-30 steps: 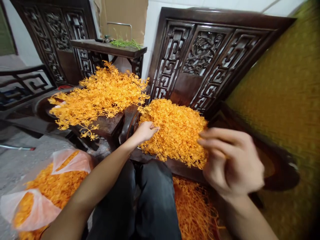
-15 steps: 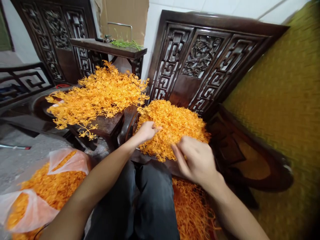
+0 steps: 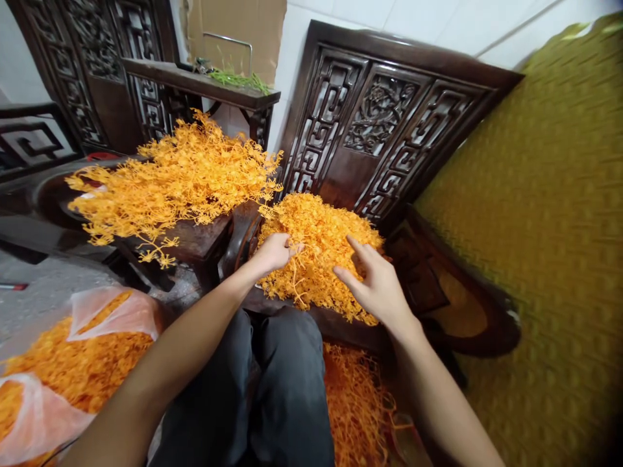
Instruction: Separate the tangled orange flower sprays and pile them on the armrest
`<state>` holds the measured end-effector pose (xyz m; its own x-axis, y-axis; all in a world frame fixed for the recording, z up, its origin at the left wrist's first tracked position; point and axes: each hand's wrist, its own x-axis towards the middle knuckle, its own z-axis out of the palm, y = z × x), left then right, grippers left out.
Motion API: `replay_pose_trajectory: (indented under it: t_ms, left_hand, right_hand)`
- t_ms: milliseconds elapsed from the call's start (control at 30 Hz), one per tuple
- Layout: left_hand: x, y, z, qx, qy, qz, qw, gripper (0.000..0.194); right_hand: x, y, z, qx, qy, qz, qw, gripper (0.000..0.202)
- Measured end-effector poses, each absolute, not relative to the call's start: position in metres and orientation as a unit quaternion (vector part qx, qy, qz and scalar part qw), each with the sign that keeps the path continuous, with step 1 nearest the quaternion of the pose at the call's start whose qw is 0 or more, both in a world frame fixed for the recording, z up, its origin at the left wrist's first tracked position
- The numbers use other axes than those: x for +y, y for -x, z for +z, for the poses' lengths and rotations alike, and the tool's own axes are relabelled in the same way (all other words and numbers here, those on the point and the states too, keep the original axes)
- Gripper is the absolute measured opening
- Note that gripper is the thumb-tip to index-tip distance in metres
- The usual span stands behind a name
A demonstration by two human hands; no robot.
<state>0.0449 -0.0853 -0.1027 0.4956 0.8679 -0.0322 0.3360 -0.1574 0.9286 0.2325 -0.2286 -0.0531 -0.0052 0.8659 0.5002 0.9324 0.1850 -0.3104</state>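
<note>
In front of my knees lies a heap of small orange plastic flower pieces point(image 3: 331, 224) on a dark wooden seat. My left hand point(image 3: 275, 251) is closed at the heap's left side, pinching an orange plastic stem point(image 3: 296, 282) that hangs down over the heap. Over the right part of the heap is my right hand point(image 3: 377, 275), thumb and index finger spread apart with nothing between them. To the left, a pile of branching orange plastic sprays point(image 3: 195, 175) covers a dark wooden table.
A clear plastic bag point(image 3: 109, 318) of orange pieces stands on the floor at left. More orange strands point(image 3: 353, 402) lie low by my right knee. Behind is a carved wooden chair back point(image 3: 341, 168); green stems point(image 3: 238, 79) lie on a small stand point(image 3: 170, 76).
My right hand was a closed, blurred fist and now has its fingers spread. My left hand stays pinched by the heap; an orange stem now shows below it. The view has shifted slightly.
</note>
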Motion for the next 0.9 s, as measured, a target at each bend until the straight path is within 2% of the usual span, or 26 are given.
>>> replay_pose_trajectory:
  t_ms: [100,267,367,433,500,567,700,900]
  left_hand:
    - [-0.088,-0.048,-0.101,0.405,-0.716,0.266,0.502,0.041]
    - [-0.095,-0.047,-0.095,0.351,-0.717,0.282,0.532,0.048]
    - [-0.099,-0.045,-0.092,0.316,-0.687,0.280,0.592,0.046]
    - [-0.100,-0.045,-0.092,0.312,-0.659,0.271,0.629,0.043]
    - [-0.101,-0.044,-0.090,0.312,-0.637,0.264,0.653,0.040]
    - [-0.103,-0.043,-0.087,0.309,-0.634,0.261,0.659,0.038]
    - [-0.110,-0.039,-0.078,0.263,-0.657,0.239,0.665,0.038]
    - [-0.118,-0.048,-0.078,0.240,-0.600,0.278,0.711,0.052]
  right_hand:
    - [-0.214,-0.225,-0.055,-0.742,0.610,-0.032,0.277,0.042]
    - [-0.219,-0.228,-0.029,-0.728,0.609,-0.067,0.307,0.042]
    - [-0.220,-0.243,-0.024,-0.729,0.627,0.019,0.273,0.077]
    - [-0.216,-0.250,-0.031,-0.736,0.625,0.104,0.239,0.083]
    - [-0.209,-0.252,-0.041,-0.743,0.596,0.192,0.237,0.067]
    - [-0.204,-0.250,-0.052,-0.735,0.566,0.246,0.280,0.048]
    - [-0.201,-0.237,-0.063,-0.672,0.570,0.264,0.391,0.044]
    - [-0.200,-0.216,-0.075,-0.610,0.606,0.251,0.445,0.038]
